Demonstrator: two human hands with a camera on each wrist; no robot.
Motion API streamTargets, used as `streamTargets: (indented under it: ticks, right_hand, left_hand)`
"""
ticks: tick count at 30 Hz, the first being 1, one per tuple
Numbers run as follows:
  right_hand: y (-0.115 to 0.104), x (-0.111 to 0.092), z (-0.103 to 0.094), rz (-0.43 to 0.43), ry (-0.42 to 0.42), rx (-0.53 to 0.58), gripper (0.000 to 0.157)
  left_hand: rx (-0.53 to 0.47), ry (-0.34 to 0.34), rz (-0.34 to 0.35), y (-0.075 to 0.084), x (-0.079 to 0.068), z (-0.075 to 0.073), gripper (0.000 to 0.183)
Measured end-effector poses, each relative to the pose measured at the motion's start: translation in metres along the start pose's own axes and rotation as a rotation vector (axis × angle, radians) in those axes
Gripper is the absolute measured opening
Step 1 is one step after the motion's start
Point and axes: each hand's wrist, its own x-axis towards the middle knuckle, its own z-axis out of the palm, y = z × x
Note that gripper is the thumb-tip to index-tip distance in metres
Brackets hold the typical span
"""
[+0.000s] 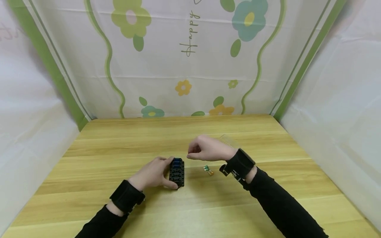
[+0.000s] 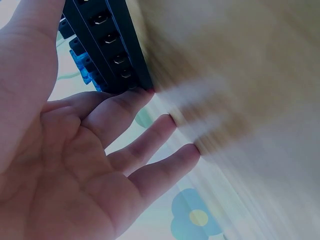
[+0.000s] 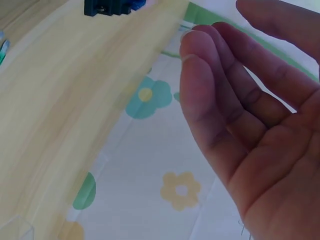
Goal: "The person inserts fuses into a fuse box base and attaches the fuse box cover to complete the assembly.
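A black fuse block sits on the table with several blue blade fuses in its far end; its nearer slots look unfilled. My left hand grips the block from the left, thumb at the near end and index finger at the far end. In the left wrist view, the other fingers extend past the block's end. To the right of the block, my right hand hovers over the table. Its fingers are loosely bent, with nothing visible between them. A green fuse and an orange fuse lie below this hand.
Behind the right hand lies a clear plastic cover, partly hidden by the wrist. The wooden table ends at a flower-printed cloth wall. White cloth also hangs at both sides.
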Motion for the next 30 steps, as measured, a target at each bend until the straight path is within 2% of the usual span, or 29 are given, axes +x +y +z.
streamTargets:
  ticks: [8,22,30]
  right_hand:
    - [0.007,-0.017,-0.008,0.040,0.042,0.027,0.010]
    - [0.017,-0.038,-0.004,0.090,0.076,0.033,0.008]
    - [0.022,-0.052,-0.007,0.116,0.137,0.074,0.008]
  left_hand:
    - [-0.001,-0.006,-0.001,0.000,0.000,0.000,0.107]
    - [0.004,-0.010,-0.009,0.000,-0.001,0.002,0.107]
    - [0.000,-0.007,-0.005,0.000,-0.001,0.002,0.108]
